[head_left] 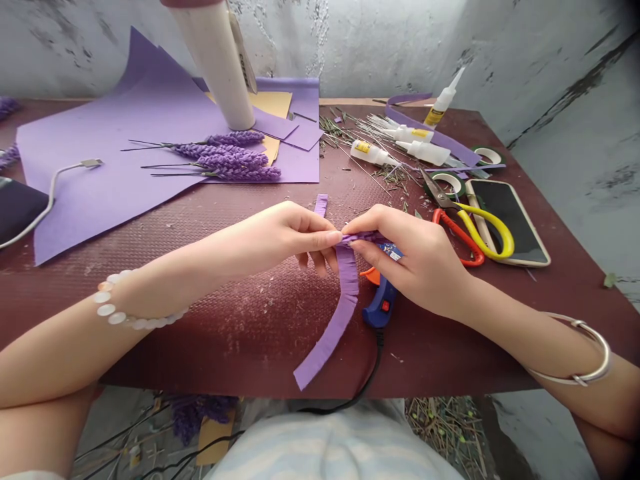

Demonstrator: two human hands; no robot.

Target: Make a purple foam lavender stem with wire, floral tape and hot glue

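Note:
A fringed purple paper strip (333,330) hangs from between my hands, its lower end near the table's front edge. At its top, my left hand (300,237) pinches the strip between thumb and forefinger. My right hand (415,257) is closed on a purple, curled-paper flower spike (367,236), mostly hidden by its fingers. The fingertips of both hands almost meet where strip and spike join. Under my right hand lies a blue glue gun (379,303) with an orange trigger. Another short purple strip end (321,203) shows behind my left hand.
Finished purple flower spikes (233,160) lie on large purple sheets (115,153), beside a white tumbler (220,67). At the right are scissors (455,207), a phone (515,220), green tape rolls (447,183), glue bottles (373,153) and wires. A black cord (370,380) crosses the front edge.

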